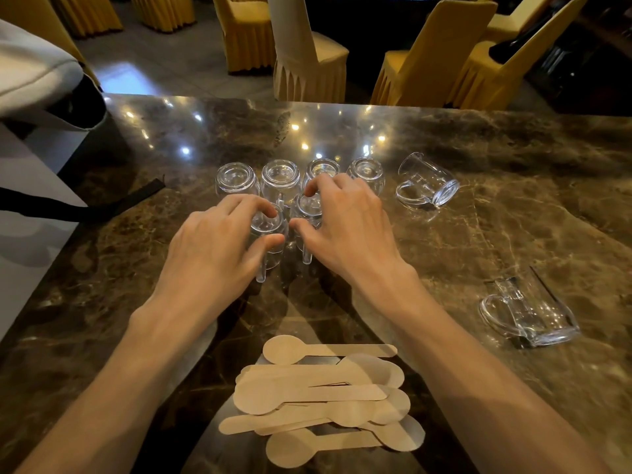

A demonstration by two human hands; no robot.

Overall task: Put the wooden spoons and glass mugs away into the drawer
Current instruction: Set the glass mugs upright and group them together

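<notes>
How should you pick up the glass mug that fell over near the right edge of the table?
Probably by its handle. The tipped mug lies on its side with the handle loop on its left, facing the right hand. Coming from the left, fingers could hook through the loop; the smooth round body might roll or slip.

Glossy dark brown marble table top (478, 206) filled most of the view, veined, with small ceiling-light reflections near its far edge. Flat black strap (113, 205) lay on the table's left side, running off the left edge. Grey-white padded fabric thing (30, 73) sat at upper left, partly cut off, kind unclear. Beyond the far edge stood chairs in pleated covers: yellow-covered chair (434, 53) at right, another yellow-covered chair (246, 39) further back at centre, beige-covered chair (304, 56) between them, its back toward the table. More yellow covers at the top left corner. Grey polished tile floor (164, 63) under them
</notes>
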